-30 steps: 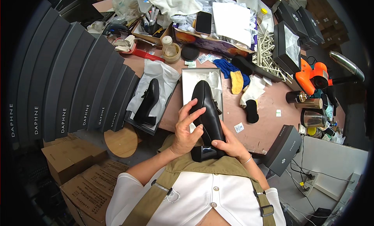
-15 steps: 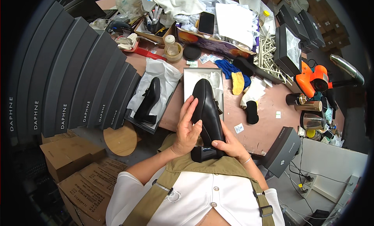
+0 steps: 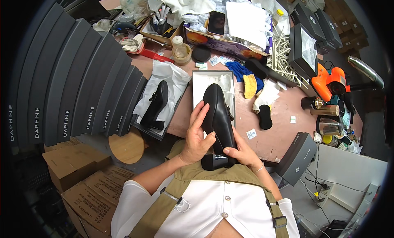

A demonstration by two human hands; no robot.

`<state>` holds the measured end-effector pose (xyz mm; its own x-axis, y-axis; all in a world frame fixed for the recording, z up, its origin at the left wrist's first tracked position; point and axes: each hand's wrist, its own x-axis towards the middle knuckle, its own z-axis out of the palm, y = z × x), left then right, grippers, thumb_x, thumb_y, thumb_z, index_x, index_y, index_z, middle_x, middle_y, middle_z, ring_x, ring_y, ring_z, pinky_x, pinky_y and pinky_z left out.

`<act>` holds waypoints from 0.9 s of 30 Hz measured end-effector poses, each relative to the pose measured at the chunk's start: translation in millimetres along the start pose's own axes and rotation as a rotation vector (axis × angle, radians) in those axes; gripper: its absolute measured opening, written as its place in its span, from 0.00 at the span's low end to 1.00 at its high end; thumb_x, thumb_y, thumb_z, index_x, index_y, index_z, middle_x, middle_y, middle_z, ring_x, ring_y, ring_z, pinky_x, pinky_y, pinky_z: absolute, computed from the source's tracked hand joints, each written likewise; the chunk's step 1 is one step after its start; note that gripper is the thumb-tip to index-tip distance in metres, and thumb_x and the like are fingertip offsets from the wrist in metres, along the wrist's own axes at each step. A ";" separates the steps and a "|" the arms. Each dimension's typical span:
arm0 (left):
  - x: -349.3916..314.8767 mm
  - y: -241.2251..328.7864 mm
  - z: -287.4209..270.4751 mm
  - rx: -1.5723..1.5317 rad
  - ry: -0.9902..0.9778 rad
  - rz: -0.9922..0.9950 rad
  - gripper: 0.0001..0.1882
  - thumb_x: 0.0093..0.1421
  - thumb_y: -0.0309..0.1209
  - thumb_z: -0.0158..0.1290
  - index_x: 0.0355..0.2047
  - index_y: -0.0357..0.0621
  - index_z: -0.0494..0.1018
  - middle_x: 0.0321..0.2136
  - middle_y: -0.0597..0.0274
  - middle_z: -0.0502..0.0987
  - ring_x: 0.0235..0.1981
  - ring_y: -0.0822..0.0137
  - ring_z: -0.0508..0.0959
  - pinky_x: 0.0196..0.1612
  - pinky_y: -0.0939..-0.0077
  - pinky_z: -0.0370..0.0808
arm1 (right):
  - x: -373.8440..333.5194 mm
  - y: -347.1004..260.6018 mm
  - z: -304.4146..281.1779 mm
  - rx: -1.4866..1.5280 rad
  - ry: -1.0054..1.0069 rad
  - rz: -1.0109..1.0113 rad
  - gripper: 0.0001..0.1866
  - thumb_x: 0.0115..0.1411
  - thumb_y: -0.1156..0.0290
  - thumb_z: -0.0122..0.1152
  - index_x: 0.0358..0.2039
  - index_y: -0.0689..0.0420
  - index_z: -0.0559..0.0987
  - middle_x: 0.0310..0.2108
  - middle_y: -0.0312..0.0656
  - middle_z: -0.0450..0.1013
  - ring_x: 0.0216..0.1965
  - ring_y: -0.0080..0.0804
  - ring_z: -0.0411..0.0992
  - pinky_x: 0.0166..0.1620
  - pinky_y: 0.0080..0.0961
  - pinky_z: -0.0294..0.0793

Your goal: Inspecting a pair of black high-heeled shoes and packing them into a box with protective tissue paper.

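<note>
A black block-heeled shoe is held close to my body, toe pointing away and heel toward my apron. My left hand lies along its left side, fingers stretched against the upper and thumb near the opening. At the heel end, my right hand grips the right side with its thumb on top. Beyond the toe lies a shoebox lined with white paper, partly hidden by the shoe. To its left, a matching black shoe rests on white tissue in a dark box.
Dark shoeboxes are stacked at the left above cartons. On the pink table lie a yellow sponge, a blue cloth and a black pad. An orange hot-air tool stands right, near white sticks.
My left thumb has shifted slightly down and right along the shoe's side. Otherwise the shoe and both hands stay almost where they were.
</note>
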<state>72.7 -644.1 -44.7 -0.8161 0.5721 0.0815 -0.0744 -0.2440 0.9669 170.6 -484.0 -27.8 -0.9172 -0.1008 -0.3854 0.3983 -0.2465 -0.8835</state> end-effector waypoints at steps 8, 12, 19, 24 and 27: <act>36.8 1.5 -25.5 0.126 0.234 0.005 0.35 0.63 0.33 0.49 0.66 0.34 0.48 0.67 0.46 0.47 0.68 0.57 0.48 0.67 0.64 0.47 | 13.5 -21.1 -44.3 -0.008 -0.211 0.075 0.45 0.54 0.58 0.63 0.65 0.65 0.53 0.54 0.46 0.66 0.53 0.32 0.66 0.56 0.25 0.64; 84.6 43.0 -42.3 0.763 -0.600 0.142 0.35 0.57 0.49 0.56 0.55 0.34 0.67 0.55 0.42 0.68 0.61 0.49 0.64 0.65 0.56 0.54 | 27.0 -74.1 -64.8 -0.709 -0.539 0.083 0.38 0.52 0.51 0.65 0.56 0.64 0.67 0.40 0.50 0.75 0.40 0.37 0.75 0.44 0.27 0.72; 95.8 14.8 -32.2 0.405 -1.196 -0.603 0.40 0.51 0.43 0.64 0.59 0.34 0.62 0.52 0.53 0.71 0.54 0.66 0.68 0.59 0.72 0.62 | 37.4 -128.2 -25.9 -1.355 -0.413 -0.218 0.25 0.45 0.57 0.69 0.40 0.61 0.78 0.31 0.46 0.76 0.35 0.45 0.74 0.40 0.35 0.72; 50.2 3.4 -46.7 -0.271 -0.434 -0.669 0.39 0.51 0.41 0.61 0.58 0.33 0.61 0.49 0.47 0.73 0.50 0.57 0.75 0.53 0.67 0.72 | -11.8 -116.1 -29.0 -0.819 0.496 -0.744 0.11 0.54 0.73 0.64 0.36 0.61 0.75 0.29 0.38 0.73 0.33 0.27 0.71 0.39 0.25 0.69; 42.6 0.7 -45.0 -0.535 -0.300 -0.617 0.40 0.54 0.44 0.58 0.60 0.33 0.57 0.52 0.44 0.69 0.53 0.51 0.73 0.55 0.64 0.72 | -21.3 -65.4 -18.3 -0.365 0.439 -0.486 0.04 0.59 0.76 0.57 0.34 0.62 0.75 0.23 0.33 0.71 0.25 0.13 0.66 0.28 0.14 0.66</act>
<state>12.2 -655.1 -51.4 -0.3616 0.8873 -0.2864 -0.7743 -0.1147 0.6223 164.2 -448.2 33.4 -0.9342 0.3504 0.0672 -0.0041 0.1780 -0.9840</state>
